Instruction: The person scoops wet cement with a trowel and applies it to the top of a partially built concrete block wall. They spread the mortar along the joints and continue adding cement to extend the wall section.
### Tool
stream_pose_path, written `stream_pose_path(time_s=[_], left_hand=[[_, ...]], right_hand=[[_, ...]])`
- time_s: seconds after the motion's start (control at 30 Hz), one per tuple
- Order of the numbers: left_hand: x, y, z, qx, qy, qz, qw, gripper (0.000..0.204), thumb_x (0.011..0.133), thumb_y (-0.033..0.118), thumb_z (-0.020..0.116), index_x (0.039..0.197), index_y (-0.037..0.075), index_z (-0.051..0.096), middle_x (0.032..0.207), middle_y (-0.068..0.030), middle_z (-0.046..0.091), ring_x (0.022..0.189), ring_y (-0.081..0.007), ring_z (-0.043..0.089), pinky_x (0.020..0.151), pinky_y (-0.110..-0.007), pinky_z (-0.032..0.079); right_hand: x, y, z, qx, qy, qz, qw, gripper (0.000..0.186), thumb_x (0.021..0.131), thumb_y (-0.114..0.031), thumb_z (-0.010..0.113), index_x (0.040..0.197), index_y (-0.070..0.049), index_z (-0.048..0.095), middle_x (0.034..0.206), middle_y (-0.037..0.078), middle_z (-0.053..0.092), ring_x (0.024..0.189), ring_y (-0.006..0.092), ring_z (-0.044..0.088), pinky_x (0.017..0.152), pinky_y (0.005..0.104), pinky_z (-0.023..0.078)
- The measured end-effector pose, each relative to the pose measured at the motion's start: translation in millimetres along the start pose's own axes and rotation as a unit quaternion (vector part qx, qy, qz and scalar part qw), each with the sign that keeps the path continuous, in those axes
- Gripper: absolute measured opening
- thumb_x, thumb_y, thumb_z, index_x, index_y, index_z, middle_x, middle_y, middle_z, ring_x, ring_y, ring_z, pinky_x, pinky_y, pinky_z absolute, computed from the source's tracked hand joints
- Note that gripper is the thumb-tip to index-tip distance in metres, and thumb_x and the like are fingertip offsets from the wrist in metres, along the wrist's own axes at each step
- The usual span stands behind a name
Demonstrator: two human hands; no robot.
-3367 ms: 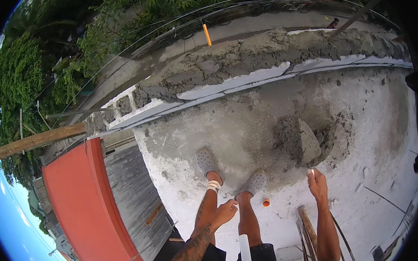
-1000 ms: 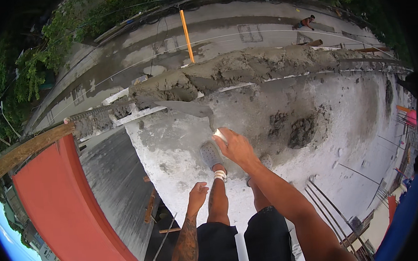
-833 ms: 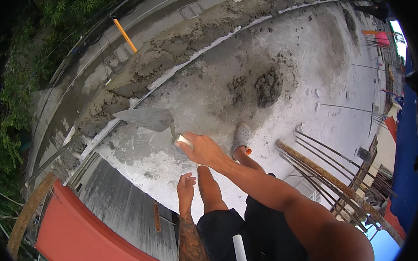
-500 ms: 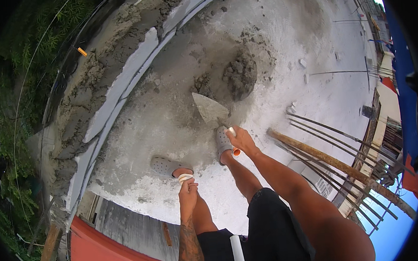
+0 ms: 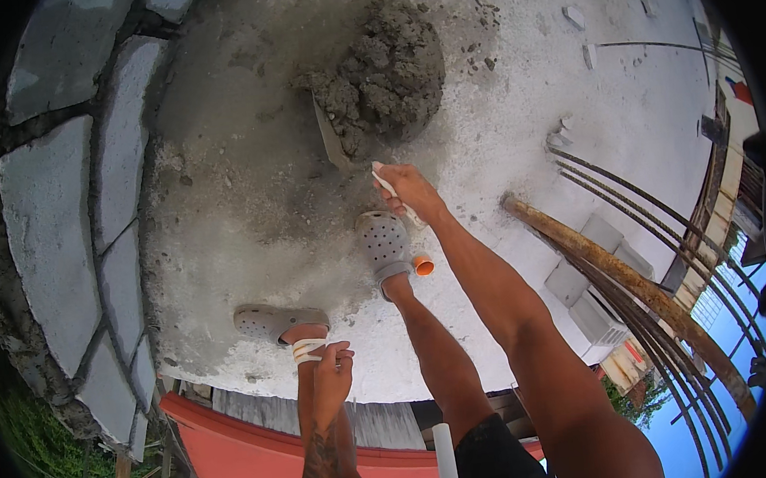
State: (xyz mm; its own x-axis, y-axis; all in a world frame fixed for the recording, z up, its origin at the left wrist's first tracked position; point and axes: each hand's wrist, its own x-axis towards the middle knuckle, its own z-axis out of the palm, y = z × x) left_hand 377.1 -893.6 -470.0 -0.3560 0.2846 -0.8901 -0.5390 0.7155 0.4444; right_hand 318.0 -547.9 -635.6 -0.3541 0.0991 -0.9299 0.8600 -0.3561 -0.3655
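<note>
My right hand grips the pale handle of a trowel. The blade shows almost edge-on, against the near left side of a heap of wet grey mortar, with some mortar along its far end. Beside the bands round my left ankle hangs my left hand, its fingers loosely bent and apart, holding nothing that I can see. My feet, in grey clogs, stand on the mortar-stained floor.
Flat grey stone slabs line the left edge. An orange cup-like piece lies by my right foot. Rebar rods and a rusty pole jut in at right, near a grey block. A red beam runs below the floor's near edge.
The trowel has turned from face-up to nearly edge-on and now meets the mortar heap. My right hand has moved forward from beside the right clog. The view has shifted, bringing the slabs closer.
</note>
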Motion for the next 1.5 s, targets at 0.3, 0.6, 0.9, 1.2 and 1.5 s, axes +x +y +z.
stream_pose_path(time_s=[0.3, 0.6, 0.9, 1.2, 1.5], left_hand=[[-5.9, 44.9, 5.9, 0.009, -0.040, 0.015, 0.999, 0.023, 0.096, 0.005, 0.053, 0.116, -0.004, 0.061, 0.098, -0.0149, 0.072, 0.093, -0.0206, 0.069, 0.082, -0.030, 0.053], [-3.3, 36.1, 34.9, 0.002, -0.081, -0.013, 0.997, 0.024, 0.098, 0.006, 0.053, 0.120, 0.000, 0.059, 0.103, -0.0134, 0.071, 0.094, -0.0203, 0.067, 0.082, -0.031, 0.051], [-3.1, 20.6, 37.3, 0.003, -0.075, 0.012, 0.997, 0.025, 0.095, 0.007, 0.055, 0.119, 0.003, 0.059, 0.100, -0.0138, 0.073, 0.092, -0.0232, 0.072, 0.081, -0.034, 0.055], [-19.9, 16.9, 29.9, 0.058, -0.086, -0.060, 0.993, 0.026, 0.095, 0.009, 0.053, 0.119, 0.001, 0.060, 0.104, -0.0136, 0.073, 0.095, -0.0247, 0.070, 0.080, -0.034, 0.054], [-12.7, 27.7, 18.8, 0.004, -0.064, -0.030, 0.998, 0.025, 0.096, 0.007, 0.052, 0.120, 0.002, 0.059, 0.104, -0.0141, 0.072, 0.094, -0.0225, 0.069, 0.082, -0.032, 0.053]], right_hand=[[-145.9, -57.2, -45.6, 0.005, 0.231, 0.046, 0.972, 0.046, 0.103, -0.044, 0.046, 0.089, -0.001, 0.054, 0.058, 0.001, 0.045, 0.041, 0.0108, 0.040, 0.037, 0.0282, 0.035], [-101.4, 13.7, -91.6, -0.305, 0.095, 0.042, 0.947, 0.047, 0.098, -0.042, 0.053, 0.087, 0.004, 0.060, 0.061, 0.019, 0.061, 0.053, 0.0303, 0.065, 0.056, 0.0429, 0.052], [-60.8, 60.4, -89.7, -0.292, 0.247, 0.098, 0.919, 0.042, 0.083, -0.036, 0.060, 0.087, 0.006, 0.067, 0.081, 0.028, 0.069, 0.079, 0.0391, 0.070, 0.074, 0.0478, 0.053], [2.7, 3.1, 0.5, -0.265, 0.153, -0.156, 0.939, 0.039, 0.086, -0.032, 0.061, 0.089, 0.006, 0.062, 0.079, 0.029, 0.067, 0.076, 0.0439, 0.068, 0.069, 0.0474, 0.052], [-50.7, -26.3, 45.6, -0.247, 0.272, -0.185, 0.912, 0.040, 0.100, -0.036, 0.053, 0.113, 0.002, 0.057, 0.088, 0.029, 0.067, 0.081, 0.0460, 0.066, 0.073, 0.0519, 0.051]])
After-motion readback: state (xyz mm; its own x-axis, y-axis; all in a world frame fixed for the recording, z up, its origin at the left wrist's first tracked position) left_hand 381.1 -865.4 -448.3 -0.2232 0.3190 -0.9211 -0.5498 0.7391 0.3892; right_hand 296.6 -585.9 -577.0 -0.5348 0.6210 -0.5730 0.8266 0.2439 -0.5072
